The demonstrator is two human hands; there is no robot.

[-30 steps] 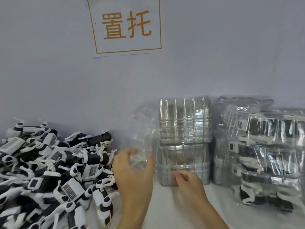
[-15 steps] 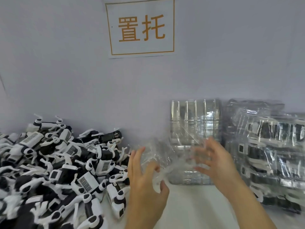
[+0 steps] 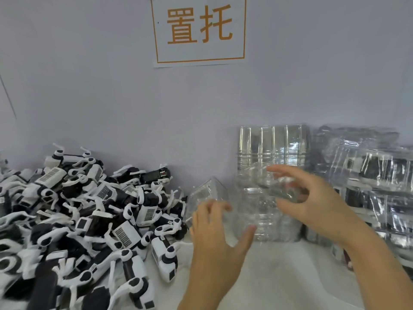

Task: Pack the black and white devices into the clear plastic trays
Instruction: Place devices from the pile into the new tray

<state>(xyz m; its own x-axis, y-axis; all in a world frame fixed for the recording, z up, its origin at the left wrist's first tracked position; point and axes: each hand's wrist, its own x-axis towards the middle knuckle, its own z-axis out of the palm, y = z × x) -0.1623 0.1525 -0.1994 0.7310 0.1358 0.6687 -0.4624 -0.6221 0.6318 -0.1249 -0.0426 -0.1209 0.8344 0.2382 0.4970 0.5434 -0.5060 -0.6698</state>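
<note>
A heap of devices is piled on the left of the desk, against the wall. A stack of empty trays is set right of centre at the wall, with packed trays just beside it on the right. A sign is fixed on the wall above.
</note>
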